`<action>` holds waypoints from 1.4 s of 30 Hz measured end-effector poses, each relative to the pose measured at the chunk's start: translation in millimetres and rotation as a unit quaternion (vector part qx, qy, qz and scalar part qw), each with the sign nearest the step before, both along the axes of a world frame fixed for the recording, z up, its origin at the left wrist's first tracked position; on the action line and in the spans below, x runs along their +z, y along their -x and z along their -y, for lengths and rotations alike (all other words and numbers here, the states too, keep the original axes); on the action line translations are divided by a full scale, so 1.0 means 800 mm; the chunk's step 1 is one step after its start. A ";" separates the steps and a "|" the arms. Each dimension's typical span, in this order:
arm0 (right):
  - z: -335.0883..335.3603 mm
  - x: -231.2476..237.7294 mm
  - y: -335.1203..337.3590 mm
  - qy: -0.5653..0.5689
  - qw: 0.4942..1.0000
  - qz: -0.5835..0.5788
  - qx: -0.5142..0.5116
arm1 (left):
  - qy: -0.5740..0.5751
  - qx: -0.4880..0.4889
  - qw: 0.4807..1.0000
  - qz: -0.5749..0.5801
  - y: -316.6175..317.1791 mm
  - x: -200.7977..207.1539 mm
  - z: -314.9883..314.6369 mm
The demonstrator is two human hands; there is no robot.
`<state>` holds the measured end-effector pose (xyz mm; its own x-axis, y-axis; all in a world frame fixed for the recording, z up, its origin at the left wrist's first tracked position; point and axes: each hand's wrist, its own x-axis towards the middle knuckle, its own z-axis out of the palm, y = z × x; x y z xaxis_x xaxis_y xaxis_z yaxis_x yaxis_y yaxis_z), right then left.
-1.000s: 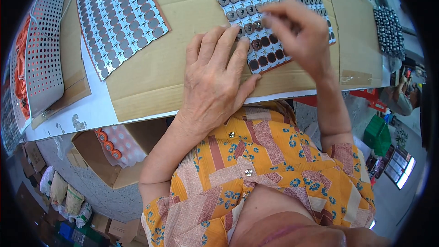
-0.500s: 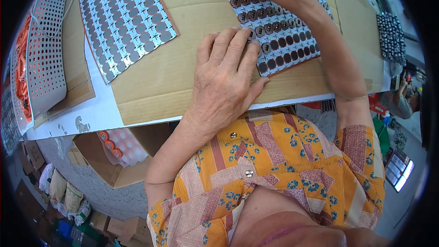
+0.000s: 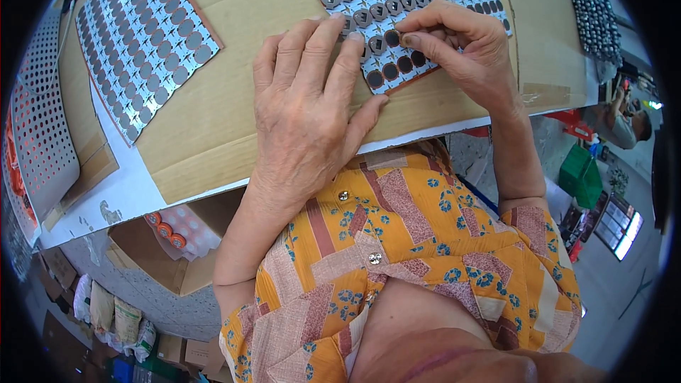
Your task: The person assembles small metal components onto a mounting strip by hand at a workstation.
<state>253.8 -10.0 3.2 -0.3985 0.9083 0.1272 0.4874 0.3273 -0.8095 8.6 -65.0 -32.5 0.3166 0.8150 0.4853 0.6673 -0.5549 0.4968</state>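
A panel of joined round circuit boards [image 3: 397, 10] lies on the cardboard, silvery-blue with a red-brown edge. Grey domed discs sit on its upper rows, while the rows nearest me show flat dark circles. My left hand [image 3: 301, 103] lies flat with fingers spread, its index and middle fingertips at the panel's left edge. Over the near rows, my right hand [image 3: 468, 50] pinches thumb against forefinger just beside a dark circle. Whatever small thing is between those fingertips is too hidden to name.
A second panel [image 3: 145, 42] lies to the left, near a perforated grey basket [image 3: 46, 113] of orange-red items. Under the table stands an open carton [image 3: 159, 255] with orange round parts. A pile of dark shiny pieces [image 3: 594, 21] lies far right; another person [image 3: 624, 120] is beyond.
My right hand has come back from the far side of the table to the panel's near rows, fingertips pinched. My left hand stays flat by the panel's edge. The whole view has shifted.
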 end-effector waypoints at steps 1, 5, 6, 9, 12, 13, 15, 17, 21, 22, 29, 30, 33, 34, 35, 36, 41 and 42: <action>0.002 -0.002 0.003 0.007 1.000 -0.005 -0.010 | -0.002 0.002 1.000 0.001 0.000 -0.001 0.000; 0.005 -0.006 0.013 -0.032 0.999 0.026 -0.020 | -0.010 0.004 1.000 0.000 0.000 -0.005 0.001; 0.006 -0.009 0.015 -0.046 0.999 0.019 -0.004 | -0.010 0.004 1.000 -0.001 0.000 -0.005 0.002; 0.010 -0.012 0.019 -0.061 0.998 0.015 -0.004 | -0.009 0.010 1.000 -0.006 0.001 -0.005 0.003; 0.014 -0.016 0.027 -0.049 0.997 -0.008 -0.052 | -0.013 0.012 1.000 -0.004 0.001 -0.005 0.003; 0.016 -0.018 0.029 -0.036 0.995 -0.033 -0.087 | -0.013 0.011 1.000 -0.003 0.000 -0.005 0.003; 0.018 -0.020 0.026 -0.075 0.994 -0.003 -0.075 | -0.013 0.011 1.000 -0.002 -0.001 -0.005 0.003; 0.018 -0.019 0.024 -0.114 0.991 0.028 -0.062 | -0.017 0.011 1.000 -0.002 -0.001 -0.006 0.003; 0.020 -0.013 0.024 -0.125 0.990 0.053 -0.044 | -0.011 0.014 1.000 -0.006 -0.003 -0.006 0.003; 0.022 -0.013 0.024 -0.131 0.989 0.058 -0.044 | -0.012 0.012 1.000 -0.005 -0.003 -0.007 0.003; 0.017 -0.010 0.020 -0.121 0.991 0.050 0.000 | 0.012 0.006 1.000 -0.005 0.001 0.002 0.004; 0.009 -0.005 0.018 -0.128 0.991 0.049 -0.001 | 0.005 0.006 1.000 -0.006 0.000 0.004 0.005; -0.034 0.020 0.018 -0.131 0.989 0.039 -0.057 | -0.009 -0.004 1.000 -0.025 -0.004 0.007 0.004; -0.056 0.027 0.022 -0.134 0.989 0.035 -0.060 | -0.012 -0.006 0.999 -0.029 -0.005 0.010 0.003; -0.082 0.031 0.032 -0.217 0.972 0.083 -0.027 | -0.001 -0.014 0.999 -0.038 -0.006 0.015 0.003; -0.105 0.036 0.044 -0.298 0.946 0.130 0.005 | 0.011 -0.021 0.999 -0.048 -0.004 0.020 0.001; -0.193 0.026 0.050 -0.385 0.897 0.214 0.045 | 0.032 -0.096 0.990 -0.095 -0.009 0.052 -0.027; -0.209 0.021 0.042 -0.353 0.905 0.233 0.038 | 0.030 -0.097 0.990 -0.099 -0.011 0.056 -0.033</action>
<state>220.4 157.0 20.4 -0.6168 0.6336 0.4670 0.6758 0.7304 -0.0985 17.3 -39.0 12.0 0.5548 0.7549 0.3498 0.6383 -0.6559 0.4029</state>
